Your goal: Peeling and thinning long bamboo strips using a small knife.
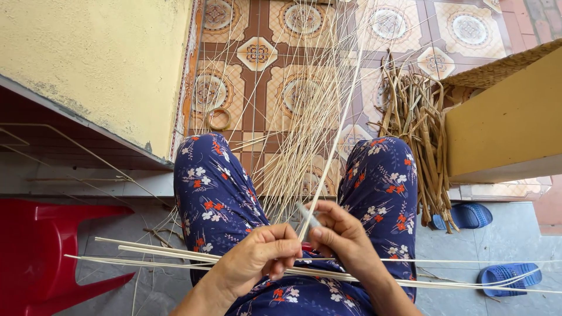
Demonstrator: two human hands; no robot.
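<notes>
Nearest: both hands meet over the lap, w/ floral trousers (216, 193) underneath. Left hand (257, 257) is closed in a pinch, thumb and fingers pressed on the near end of a pale split strip (333, 146). Right hand (342, 237) is closed too, pinching the same strip just beside the left; a small grey tool, prob. a blade (307, 215), pokes up from it, hard to tell more.

That strip runs up and away from the hands, between the knees, toward the tiled floor (257, 55).

To do the step well, as I judge it: keep the 2 pinches close together so the strip doesn't buckle, keep it taut and in line w/ its length, and keep the tool edge angled away from the left thumb. Work slow at the start, since thin cane splits off-line easily.

Across the lap lie several long flat strips (152, 253), side to side, under the wrists. Don't let them snag the working strip.

Farther out: a fan of thin pale strips (293, 111) spreads over the floor between the legs. Right of it, a bundle of brown dried stalks (418, 134) leans by a woven-edged yellow box (503, 123). A small ring (218, 119) lies on the tiles at left. Red plastic chair (41, 251) at far left, 2 blue sandals (468, 215) at right.
</notes>
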